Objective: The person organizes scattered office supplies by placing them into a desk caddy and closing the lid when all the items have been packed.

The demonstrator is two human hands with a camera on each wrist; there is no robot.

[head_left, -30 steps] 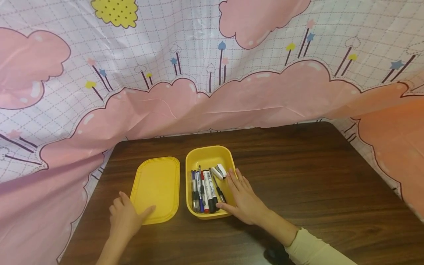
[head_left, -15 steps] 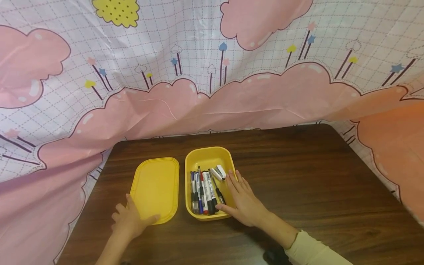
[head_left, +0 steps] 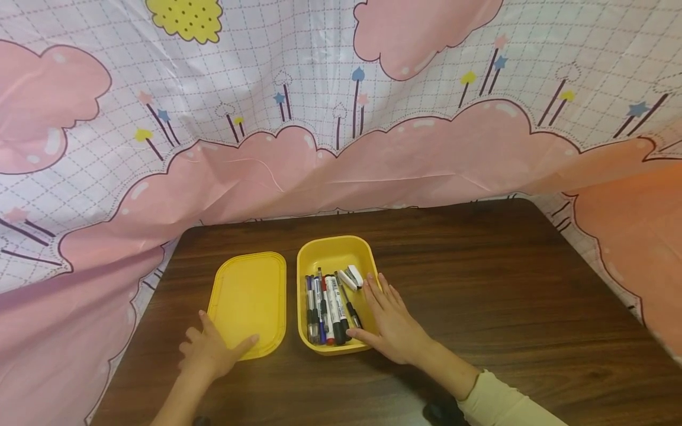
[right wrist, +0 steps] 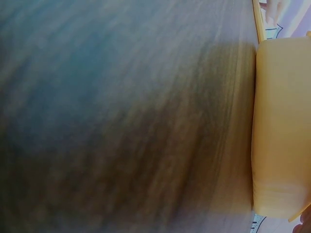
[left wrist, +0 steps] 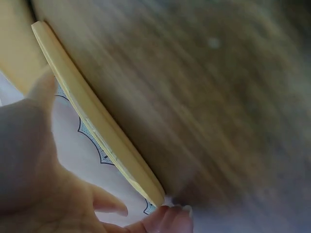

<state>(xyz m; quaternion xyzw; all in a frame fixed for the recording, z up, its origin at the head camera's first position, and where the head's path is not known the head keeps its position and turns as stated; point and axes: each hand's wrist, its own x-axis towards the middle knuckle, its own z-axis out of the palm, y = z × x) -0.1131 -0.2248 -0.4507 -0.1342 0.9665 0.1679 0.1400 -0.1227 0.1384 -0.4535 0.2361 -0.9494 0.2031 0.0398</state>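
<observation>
A flat yellow lid (head_left: 253,302) lies on the table at the left. My left hand (head_left: 205,355) touches its near left corner, thumb over the near edge and fingers spread along the left side; in the left wrist view the fingertips meet the end of the lid's edge (left wrist: 104,128). Beside it stands a yellow box (head_left: 334,251) holding several pens (head_left: 313,316), markers (head_left: 335,305) and a small white stapler (head_left: 351,276). My right hand (head_left: 394,328) rests with straight fingers over the box's right rim, thumb at its near side, hiding part of that wall (right wrist: 282,126).
The dark wooden table (head_left: 479,284) extends to the right of the box. A patterned curtain (head_left: 319,171) hangs behind and around it. A dark object (head_left: 443,411) shows below the right sleeve (head_left: 503,402) at the front edge.
My left hand has shifted slightly right along the lid, its thumb reaching further over the near edge. The right hand and the box have stayed in place.
</observation>
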